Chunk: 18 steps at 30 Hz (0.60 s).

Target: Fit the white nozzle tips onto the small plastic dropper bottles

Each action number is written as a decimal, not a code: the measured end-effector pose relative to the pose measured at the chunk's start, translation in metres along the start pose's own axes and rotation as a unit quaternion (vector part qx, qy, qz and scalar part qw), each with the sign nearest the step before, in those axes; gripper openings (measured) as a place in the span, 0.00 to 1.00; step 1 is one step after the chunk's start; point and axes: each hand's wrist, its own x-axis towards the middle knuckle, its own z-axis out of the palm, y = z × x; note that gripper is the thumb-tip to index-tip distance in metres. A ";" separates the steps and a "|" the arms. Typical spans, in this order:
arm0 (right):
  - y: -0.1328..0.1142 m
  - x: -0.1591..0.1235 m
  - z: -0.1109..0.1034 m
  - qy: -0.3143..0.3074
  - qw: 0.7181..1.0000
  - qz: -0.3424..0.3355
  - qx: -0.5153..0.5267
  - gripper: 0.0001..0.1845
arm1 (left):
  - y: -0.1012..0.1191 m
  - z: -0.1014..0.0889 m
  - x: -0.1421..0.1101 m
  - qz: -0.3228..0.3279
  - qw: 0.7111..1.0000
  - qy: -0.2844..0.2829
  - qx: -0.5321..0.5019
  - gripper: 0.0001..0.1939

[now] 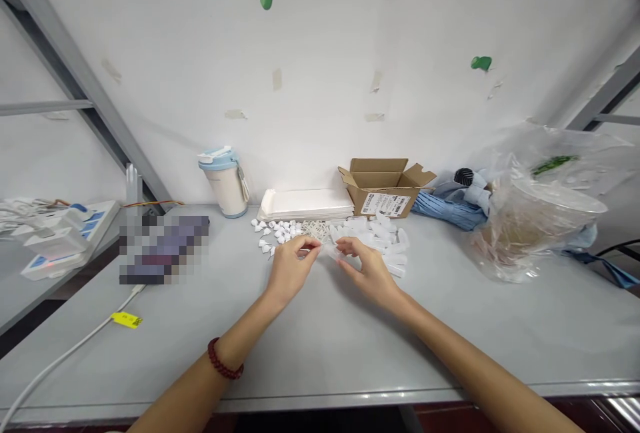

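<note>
My left hand (290,270) is closed in a pinch above the table, its fingertips meeting the left end of a small translucent plastic tube (330,251). Whatever sits in that pinch is too small to name. From the other side my right hand (369,272) curls its thumb and fingers around the tube. Just beyond the hands lie small white caps with pointed tips (285,228) on the left. A pile of small off-white pieces (316,228) is in the middle. Loose translucent tubes (393,243) are heaped on the right.
Behind the piles are a stack of flat white boxes (310,203) and an open cardboard box (385,186). A lidded cup (227,183) stands left of them. A pixelated device (165,250) lies on a cable. Blue cloth (450,206) and a plastic-wrapped roll (535,220) occupy the right.
</note>
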 end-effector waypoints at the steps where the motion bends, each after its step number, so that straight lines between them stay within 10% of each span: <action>1: -0.002 0.000 0.000 -0.002 1.000 0.011 0.018 0.14 | 0.000 0.000 0.000 -0.012 1.000 0.007 -0.005 0.04; 18: -0.003 -0.003 0.002 -0.041 0.997 0.016 0.056 0.20 | -0.005 0.005 -0.006 0.184 0.979 -0.035 0.087 0.09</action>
